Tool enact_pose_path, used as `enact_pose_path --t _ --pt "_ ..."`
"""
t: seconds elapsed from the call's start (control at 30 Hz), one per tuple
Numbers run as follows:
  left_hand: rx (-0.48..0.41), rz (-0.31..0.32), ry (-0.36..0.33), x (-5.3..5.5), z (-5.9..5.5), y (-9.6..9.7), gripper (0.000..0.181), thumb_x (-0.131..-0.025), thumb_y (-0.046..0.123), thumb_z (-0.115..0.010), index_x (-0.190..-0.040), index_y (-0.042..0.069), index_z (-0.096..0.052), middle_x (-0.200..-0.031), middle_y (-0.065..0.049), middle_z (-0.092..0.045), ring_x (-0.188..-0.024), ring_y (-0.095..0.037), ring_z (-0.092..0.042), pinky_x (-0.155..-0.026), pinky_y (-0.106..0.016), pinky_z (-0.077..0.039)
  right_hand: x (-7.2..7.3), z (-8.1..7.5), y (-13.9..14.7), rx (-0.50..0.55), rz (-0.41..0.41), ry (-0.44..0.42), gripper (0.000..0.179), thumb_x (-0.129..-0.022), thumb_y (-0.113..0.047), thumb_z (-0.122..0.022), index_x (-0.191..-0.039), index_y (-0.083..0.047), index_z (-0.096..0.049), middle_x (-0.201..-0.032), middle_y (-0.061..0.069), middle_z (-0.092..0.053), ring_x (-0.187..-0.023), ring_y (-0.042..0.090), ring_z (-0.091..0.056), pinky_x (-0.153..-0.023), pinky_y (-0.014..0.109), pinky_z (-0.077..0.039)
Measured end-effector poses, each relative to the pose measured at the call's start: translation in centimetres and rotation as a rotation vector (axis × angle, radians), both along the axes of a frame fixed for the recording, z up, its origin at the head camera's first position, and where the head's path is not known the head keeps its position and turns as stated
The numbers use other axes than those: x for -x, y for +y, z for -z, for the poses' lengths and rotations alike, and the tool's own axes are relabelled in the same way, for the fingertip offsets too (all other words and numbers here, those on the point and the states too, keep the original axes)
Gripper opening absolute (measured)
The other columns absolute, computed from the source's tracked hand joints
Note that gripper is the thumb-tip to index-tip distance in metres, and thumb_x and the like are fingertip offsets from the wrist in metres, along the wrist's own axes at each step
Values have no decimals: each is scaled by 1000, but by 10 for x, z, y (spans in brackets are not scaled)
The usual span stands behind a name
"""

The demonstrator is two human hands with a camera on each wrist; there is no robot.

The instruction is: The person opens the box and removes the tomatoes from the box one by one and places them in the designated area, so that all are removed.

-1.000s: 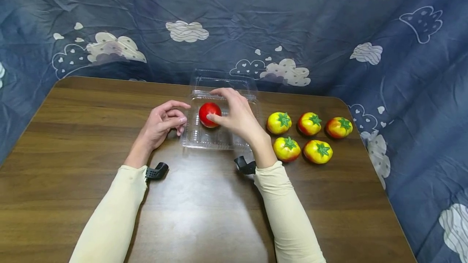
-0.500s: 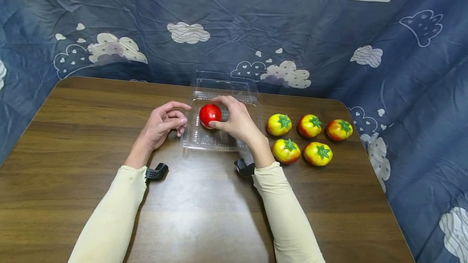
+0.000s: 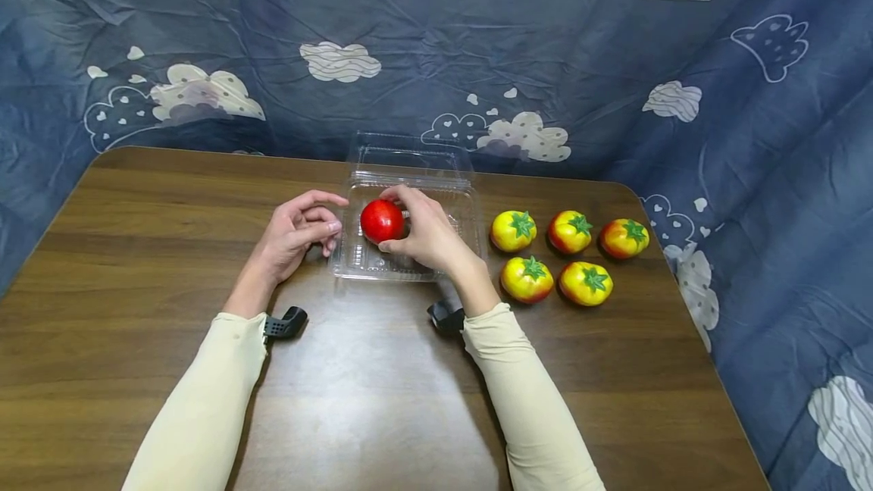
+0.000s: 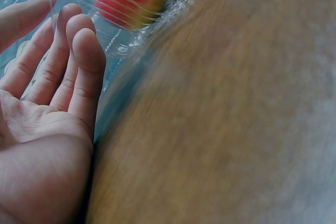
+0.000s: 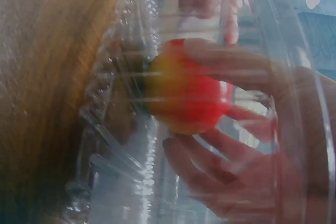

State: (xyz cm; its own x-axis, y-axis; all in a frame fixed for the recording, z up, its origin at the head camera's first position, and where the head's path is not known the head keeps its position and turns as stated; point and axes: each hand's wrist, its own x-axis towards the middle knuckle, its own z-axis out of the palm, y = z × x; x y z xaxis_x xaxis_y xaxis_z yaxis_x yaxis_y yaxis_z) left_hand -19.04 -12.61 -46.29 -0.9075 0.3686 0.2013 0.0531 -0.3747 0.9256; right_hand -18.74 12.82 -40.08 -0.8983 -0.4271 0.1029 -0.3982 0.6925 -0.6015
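Observation:
A clear plastic clamshell container lies near the back of the table with its lid folded back. Inside it rests a tomato, its glossy red bottom facing up. In the right wrist view the tomato shows a yellow flank and a dark green stem end turned toward the container's base. My right hand holds it from the right, thumb in front and fingers behind. At the container's left rim, my left hand stays with relaxed fingers, index stretched forward; the left wrist view shows its fingertips right at the clear wall.
Several more yellow-red tomatoes with green leafy tops sit in two rows right of the container. The brown wooden table ends at a blue cloud-patterned curtain. Each wrist carries a black camera mount.
My right hand has come down and slightly left around the tomato, its thumb sliding from over the red top to the lower front. The left hand keeps its place; the whole view shifts a little.

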Motion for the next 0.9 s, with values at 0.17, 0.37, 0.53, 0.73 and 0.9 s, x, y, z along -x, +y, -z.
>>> enact_pose_path --t 0.17,0.37,0.53,0.73,0.9 --pt "1 0 5 1 1 0 35 -96 -14 -63 -130 -9 -60 -82 -7 -71 -59 -18 -61 -52 -24 -56 -1 2 -2 14 -19 -5 72 -77 -9 -93 -138 -10 -56 -135 10 -67 -123 28 -65 -110 45 -52" --pt "10 -1 3 0 4 0 34 -97 -13 -63 -130 -9 -60 -83 -7 -72 -59 -18 -61 -53 -24 -57 -2 6 -2 3 -16 27 70 -79 -12 -93 -139 -11 -56 -136 9 -68 -123 28 -66 -110 44 -52" --pt "-2 16 0 0 5 -2 33 -97 -14 -62 -129 -8 -60 -83 -7 -71 -60 -19 -61 -53 -24 -58 -3 6 -3 2 -14 67 68 -80 -19 -92 -139 -11 -58 -134 8 -68 -121 26 -65 -107 42 -53" --pt "-22 28 7 1 4 -2 32 -97 -14 -62 -128 -8 -61 -84 -8 -71 -60 -19 -61 -53 -24 -58 -5 1 -3 18 16 86 70 -81 -26 -91 -140 -9 -57 -137 9 -65 -123 27 -63 -107 42 -52" --pt "-17 15 17 0 4 0 33 -97 -15 -60 -129 -10 -60 -83 -8 -71 -59 -19 -61 -52 -24 -57 -6 -2 -4 42 41 110 69 -81 -31 -91 -138 -8 -59 -132 9 -65 -118 27 -63 -104 41 -53"
